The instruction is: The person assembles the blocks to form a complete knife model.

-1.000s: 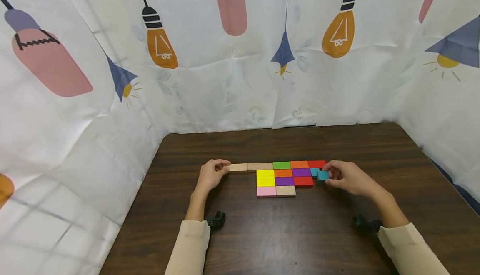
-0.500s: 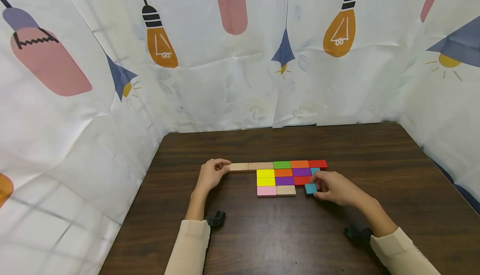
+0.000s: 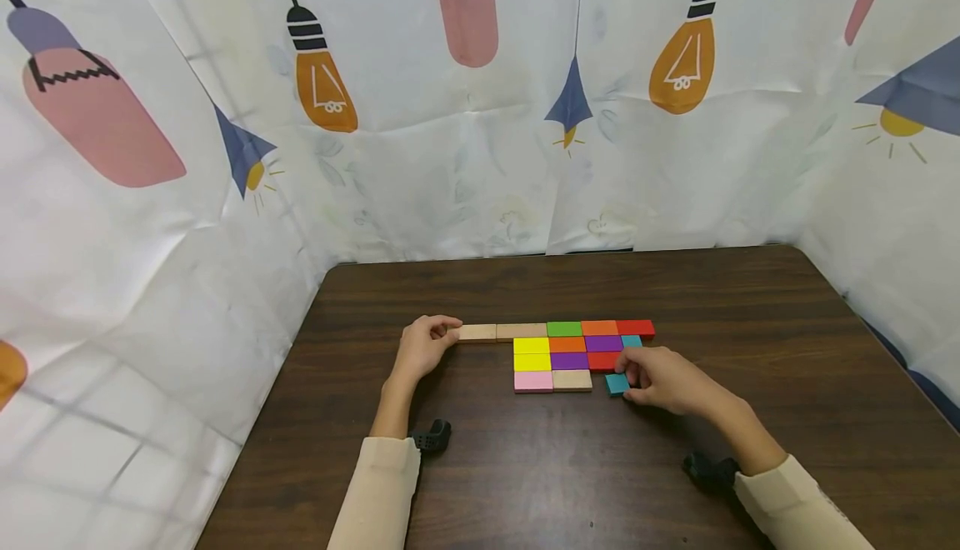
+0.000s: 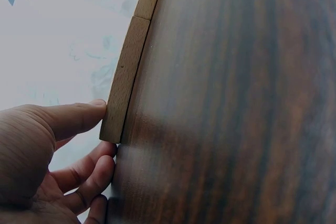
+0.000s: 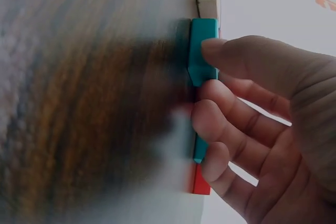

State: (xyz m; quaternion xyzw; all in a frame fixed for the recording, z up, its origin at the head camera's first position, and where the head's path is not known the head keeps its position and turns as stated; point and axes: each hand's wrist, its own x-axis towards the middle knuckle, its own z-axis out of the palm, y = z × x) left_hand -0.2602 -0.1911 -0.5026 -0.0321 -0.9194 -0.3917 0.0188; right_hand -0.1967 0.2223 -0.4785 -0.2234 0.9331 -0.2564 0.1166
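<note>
Near the left end of a row of flat blocks, my left hand (image 3: 422, 346) holds the end of a plain wooden block (image 3: 477, 333). In the left wrist view its thumb touches that block's (image 4: 125, 77) side, with fingertips at the end. My right hand (image 3: 667, 379) pinches a teal block (image 3: 617, 384) low at the table, just right of another plain block (image 3: 572, 381); a small gap shows between them in the head view. Thumb and fingertips meet the teal block (image 5: 202, 51) in the right wrist view. A second teal block (image 3: 632, 341) lies partly hidden behind the right hand.
Yellow (image 3: 531, 354), pink (image 3: 533, 382), purple (image 3: 569, 361), orange (image 3: 599, 328), green (image 3: 564, 329) and red blocks (image 3: 635, 327) lie edge to edge in rows. The dark wooden table (image 3: 495, 467) extends around them; a printed white curtain (image 3: 465, 175) stands behind.
My right hand has carried the teal block from beside the second teal block towards me and left, to the right of the bottom row. The left hand has stayed in place.
</note>
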